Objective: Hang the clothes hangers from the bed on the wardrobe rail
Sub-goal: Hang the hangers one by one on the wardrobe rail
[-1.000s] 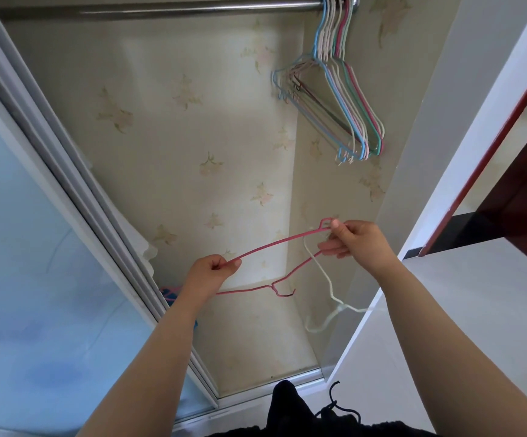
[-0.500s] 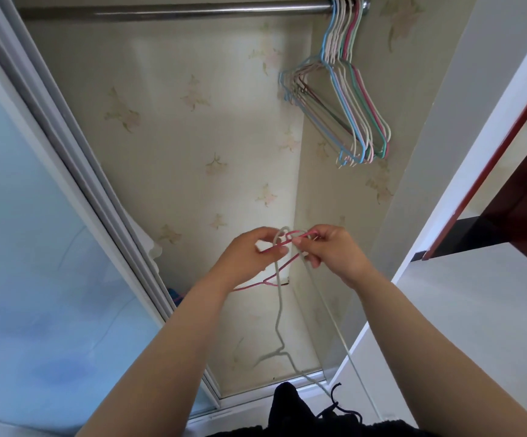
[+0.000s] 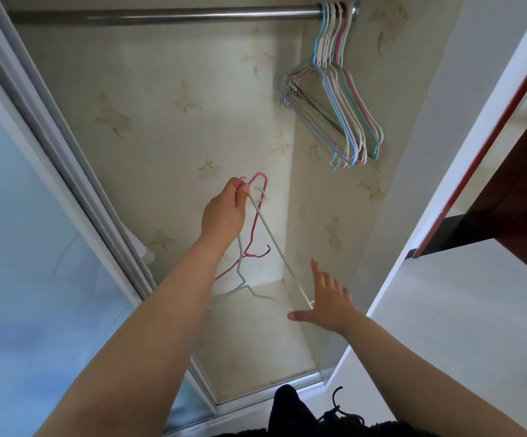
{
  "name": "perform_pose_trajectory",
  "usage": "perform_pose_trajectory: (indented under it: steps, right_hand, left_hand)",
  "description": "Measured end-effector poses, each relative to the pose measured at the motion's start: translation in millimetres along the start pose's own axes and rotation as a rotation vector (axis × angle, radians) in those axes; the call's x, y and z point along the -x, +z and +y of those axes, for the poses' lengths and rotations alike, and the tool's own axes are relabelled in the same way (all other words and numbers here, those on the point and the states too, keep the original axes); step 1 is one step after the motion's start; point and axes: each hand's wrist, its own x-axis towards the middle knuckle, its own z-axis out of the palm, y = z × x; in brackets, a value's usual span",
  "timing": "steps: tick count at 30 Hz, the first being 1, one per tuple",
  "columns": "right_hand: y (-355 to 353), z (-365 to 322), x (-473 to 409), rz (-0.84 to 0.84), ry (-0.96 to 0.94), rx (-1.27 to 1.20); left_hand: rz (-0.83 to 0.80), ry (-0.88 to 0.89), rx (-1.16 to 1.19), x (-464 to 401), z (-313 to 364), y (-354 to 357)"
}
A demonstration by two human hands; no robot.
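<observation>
Left hand now pinches both pink hanger and white hanger; right hand let go, fingers spread, near white hanger's lower end.

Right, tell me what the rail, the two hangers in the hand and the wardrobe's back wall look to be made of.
Rail: bare metal, likely steel; a grey tube with a bright streak along it.
Pink hanger and white hanger: probably coated wire; thin rods, matte even colour.
Back wall: seemingly patterned paper or film over board; cream, faint leaf prints, slight sheen.
</observation>
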Motion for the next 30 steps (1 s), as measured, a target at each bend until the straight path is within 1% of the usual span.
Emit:
perform_pose_trajectory:
  steps: [2,6,8,10,12,14,16,18,20,22,24,27,30]
  right_hand:
    - [16.6,15.6,3.1,0.075,0.072,0.098]
    - [27.3,39.6,7.1,0.134,0.187,0.135]
    - [28.0,47.3,7.3,0.225,0.219,0.123]
    - [23.7,50.4,7.3,0.334,0.253,0.035]
    - [20.9,52.2,4.5,0.445,0.214,-0.03]
    - [21.0,53.9,3.3,0.466,0.181,-0.014]
    - [23.1,53.7,1.3,0.479,0.151,-0.045]
    - [25.9,54.9,-1.4,0.462,0.176,-0.114]
    - [29.5,58.0,-1.0,0.398,0.172,-0.152]
    - [35.4,63.1,0.0,0.315,0.133,-0.225]
    - [37.1,62.2,-0.7,0.228,0.132,-0.32]
    - [15.4,32.0,-12.9,0.113,0.227,-0.563]
    - [-31.9,-12.6,-34.8,0.085,0.217,-0.715]
  left_hand:
    - [0.051,-0.017,0.053,-14.4,2.6,-8.3]
    - [0.1,-0.093,0.227,-36.7,5.5,-12.6]
    - [0.106,-0.141,0.336,-41.1,6.6,-8.0]
    - [0.111,-0.19,0.442,-41.3,3.0,-2.1]
    - [0.114,-0.239,0.531,-37.0,-2.6,1.5]
    - [0.129,-0.291,0.596,-33.4,-9.4,3.5]
    - [0.187,-0.366,0.646,-33.9,-20.4,5.7]
    - [0.314,-0.471,0.698,-38.4,-37.0,5.8]
    - [0.451,-0.588,0.706,-46.0,-56.3,1.8]
    - [0.535,-0.612,0.703,-47.4,-61.3,-7.2]
    - [0.553,-0.574,0.7,-44.1,-59.1,-12.7]
    - [0.516,-0.526,0.725,-38.2,-64.4,-9.3]
    - [0.532,-0.504,0.783,-40.5,-67.9,-7.0]
